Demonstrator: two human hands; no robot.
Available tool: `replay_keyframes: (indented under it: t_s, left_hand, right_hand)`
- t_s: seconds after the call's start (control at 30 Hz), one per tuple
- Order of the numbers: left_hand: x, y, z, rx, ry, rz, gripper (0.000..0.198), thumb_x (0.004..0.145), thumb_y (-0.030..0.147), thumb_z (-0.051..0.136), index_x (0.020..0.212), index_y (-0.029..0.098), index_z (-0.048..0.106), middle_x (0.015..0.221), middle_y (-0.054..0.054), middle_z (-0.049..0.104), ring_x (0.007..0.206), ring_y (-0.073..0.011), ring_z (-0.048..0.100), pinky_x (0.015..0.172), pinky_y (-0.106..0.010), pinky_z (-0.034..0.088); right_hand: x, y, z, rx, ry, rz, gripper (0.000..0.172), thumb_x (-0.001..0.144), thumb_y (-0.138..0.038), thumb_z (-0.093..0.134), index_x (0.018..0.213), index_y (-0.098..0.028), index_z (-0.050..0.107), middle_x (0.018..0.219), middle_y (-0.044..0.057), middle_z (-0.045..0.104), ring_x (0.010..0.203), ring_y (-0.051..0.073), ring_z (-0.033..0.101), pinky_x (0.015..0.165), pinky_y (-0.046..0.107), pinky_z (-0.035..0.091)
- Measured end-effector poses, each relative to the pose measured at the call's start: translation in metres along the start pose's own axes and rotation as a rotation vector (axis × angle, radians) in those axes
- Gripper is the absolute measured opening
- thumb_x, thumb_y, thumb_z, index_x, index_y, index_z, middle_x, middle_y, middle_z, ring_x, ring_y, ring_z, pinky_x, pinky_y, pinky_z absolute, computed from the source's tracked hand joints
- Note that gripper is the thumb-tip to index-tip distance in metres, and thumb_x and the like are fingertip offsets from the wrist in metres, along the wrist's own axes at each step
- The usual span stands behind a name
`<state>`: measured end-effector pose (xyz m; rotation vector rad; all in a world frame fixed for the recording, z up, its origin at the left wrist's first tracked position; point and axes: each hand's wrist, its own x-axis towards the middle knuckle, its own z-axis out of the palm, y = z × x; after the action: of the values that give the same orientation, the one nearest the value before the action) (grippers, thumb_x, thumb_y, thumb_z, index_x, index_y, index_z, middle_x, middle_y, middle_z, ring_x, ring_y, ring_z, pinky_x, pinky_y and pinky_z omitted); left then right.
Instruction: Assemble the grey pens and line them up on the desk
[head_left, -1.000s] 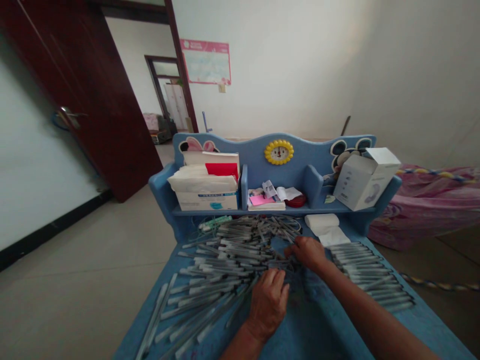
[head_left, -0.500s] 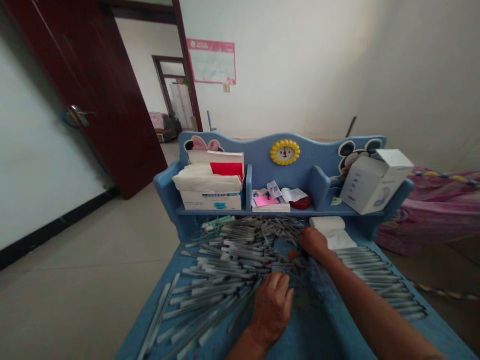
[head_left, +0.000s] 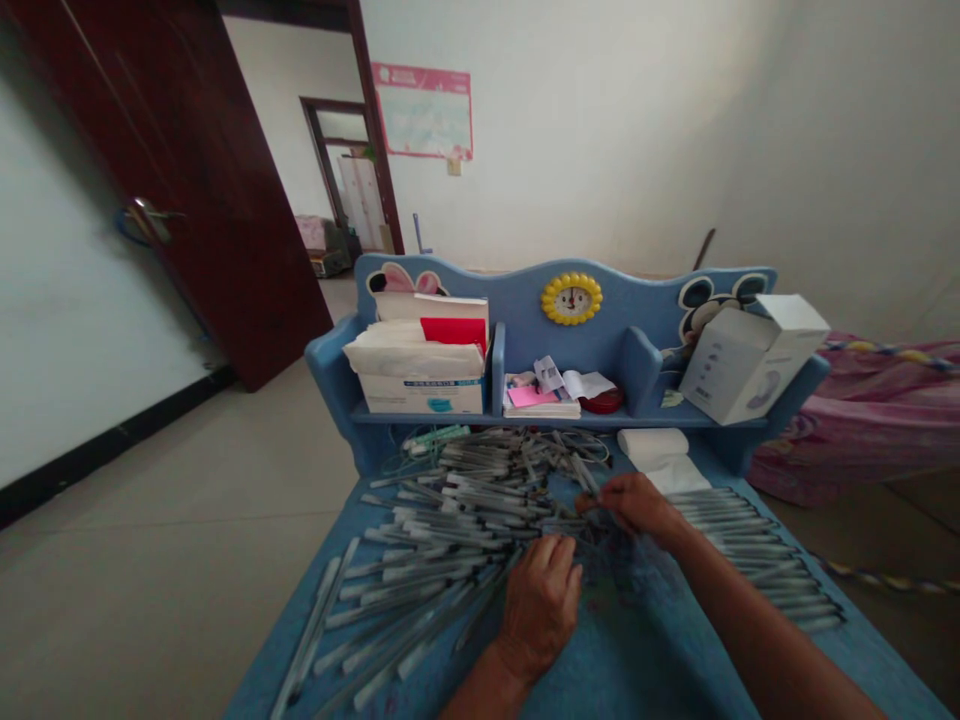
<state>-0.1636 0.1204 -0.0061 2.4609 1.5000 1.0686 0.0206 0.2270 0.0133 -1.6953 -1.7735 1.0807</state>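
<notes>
I log the right hand (head_left: 634, 502) pinching one grey stick (head_left: 583, 472) beside the pile (head_left: 450, 520). Left hand (head_left: 538, 605) palm-down on blue desk (head_left: 645, 650), fingers curled; I cannot tell its hold.

Bare desktop (head_left: 622, 650) lay open only along the near centre strip. Heaped grey sticks (head_left: 450, 520) blocked left and far centre. A sorted row (head_left: 750, 550) lined the right edge. Shelf (head_left: 555, 420) and white roll (head_left: 652, 445) closed the far side.

On the blue painted desk (head_left: 637, 665), the left hand (head_left: 540, 600) lies palm down at the edge of a loose heap of thin grey plastic tubes (head_left: 457, 520), while the right hand (head_left: 636, 503) pinches one grey tube (head_left: 584, 473) near a neat row of tubes (head_left: 750, 550).
</notes>
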Motion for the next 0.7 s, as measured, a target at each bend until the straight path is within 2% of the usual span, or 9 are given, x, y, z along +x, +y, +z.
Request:
replay_keyframes:
  t_s: [0.07,0.2,0.27,0.37,0.47,0.57,0.7]
  left_hand:
    - [0.000,0.000,0.001,-0.007,0.061,0.028,0.025,0.082,0.012,0.047,0.105,0.014,0.056,0.094,-0.010,0.062,0.088,-0.0214,0.059,0.079,-0.033,0.051]
    - [0.002,0.002,0.002,-0.130,0.136,-0.003,0.029,0.084,0.015,0.045,0.111,0.013,0.055,0.099,-0.012,0.062,0.092,-0.0215,0.058,0.082,-0.033,0.049]
    - [0.003,0.004,0.002,-0.270,0.111,-0.123,0.029,0.083,0.019,0.048,0.109,0.013,0.057,0.094,-0.011,0.063,0.082,-0.0194,0.060,0.077,-0.032,0.050]
    - [0.008,0.007,0.001,-0.560,0.055,-0.403,0.029,0.078,0.027,0.055,0.103,0.013,0.061,0.085,-0.008,0.064,0.069,-0.0159,0.059,0.065,-0.027,0.049]
    - [0.012,0.006,0.000,-0.940,-0.053,-0.644,0.033,0.077,0.034,0.057,0.101,0.012,0.062,0.068,-0.003,0.062,0.056,-0.0124,0.056,0.047,-0.020,0.040]
    - [0.013,0.002,-0.001,-1.150,-0.082,-0.767,0.032,0.073,0.038,0.061,0.091,0.012,0.065,0.066,-0.003,0.063,0.053,-0.0107,0.054,0.041,-0.017,0.031]
    - [0.011,-0.004,-0.001,-1.223,-0.082,-0.816,0.026,0.069,0.038,0.066,0.077,0.012,0.067,0.074,-0.005,0.066,0.058,-0.0103,0.055,0.044,-0.017,0.031]
  right_hand:
    - [-0.022,0.001,0.006,0.093,-0.100,0.005,0.020,0.073,-0.032,0.051,0.060,-0.018,0.056,0.032,-0.007,0.042,0.029,0.009,0.037,0.034,0.020,0.026]
    - [-0.058,0.003,0.017,0.227,-0.226,0.008,0.021,0.071,-0.036,0.054,0.064,-0.017,0.055,0.033,-0.007,0.044,0.028,0.007,0.035,0.032,0.019,0.022]
    - [-0.071,0.003,0.022,0.327,-0.273,0.017,0.021,0.070,-0.038,0.056,0.066,-0.017,0.055,0.032,-0.008,0.044,0.027,0.007,0.035,0.032,0.019,0.021]
    - [-0.086,0.003,0.030,0.459,-0.344,0.040,0.022,0.068,-0.039,0.060,0.066,-0.017,0.055,0.031,-0.009,0.044,0.026,0.006,0.033,0.031,0.019,0.019]
    - [-0.095,0.000,0.037,0.498,-0.375,0.058,0.022,0.067,-0.039,0.061,0.067,-0.017,0.056,0.030,-0.009,0.045,0.026,0.006,0.032,0.031,0.019,0.020]
    - [-0.100,-0.005,0.043,0.502,-0.384,0.074,0.024,0.067,-0.040,0.062,0.068,-0.017,0.057,0.031,-0.009,0.045,0.026,0.006,0.033,0.032,0.019,0.021]
    - [-0.102,-0.009,0.051,0.510,-0.406,0.053,0.025,0.069,-0.040,0.061,0.067,-0.016,0.058,0.030,-0.008,0.045,0.026,0.006,0.032,0.031,0.019,0.019]
